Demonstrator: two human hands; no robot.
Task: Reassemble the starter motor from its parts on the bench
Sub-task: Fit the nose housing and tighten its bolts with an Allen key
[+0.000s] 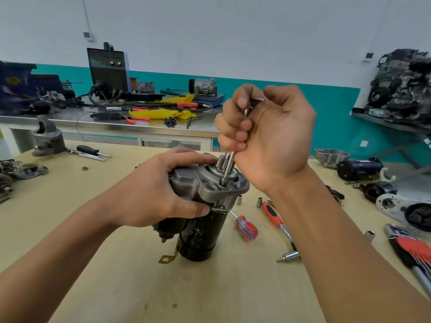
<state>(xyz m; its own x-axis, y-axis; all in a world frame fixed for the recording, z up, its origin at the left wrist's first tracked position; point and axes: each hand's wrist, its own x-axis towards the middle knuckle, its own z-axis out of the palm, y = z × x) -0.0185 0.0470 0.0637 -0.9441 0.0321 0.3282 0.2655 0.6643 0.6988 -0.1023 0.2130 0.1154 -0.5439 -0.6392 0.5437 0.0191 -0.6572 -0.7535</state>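
Observation:
The starter motor stands upright on the bench, black body below and grey aluminium nose housing on top, with its pinion gear pointing up. My left hand grips the housing from the left, thumb on its front. My right hand is above it and holds a thin metal socket driver upright in curled fingers. The tool's socket end sits on a bolt on the housing flange, just right of the pinion. A copper terminal tab sticks out at the motor's base.
A red-and-clear screwdriver, a red-handled ratchet and small sockets lie right of the motor. More starter parts are at far right, a grey housing and black screwdriver at left. A second cluttered bench stands behind.

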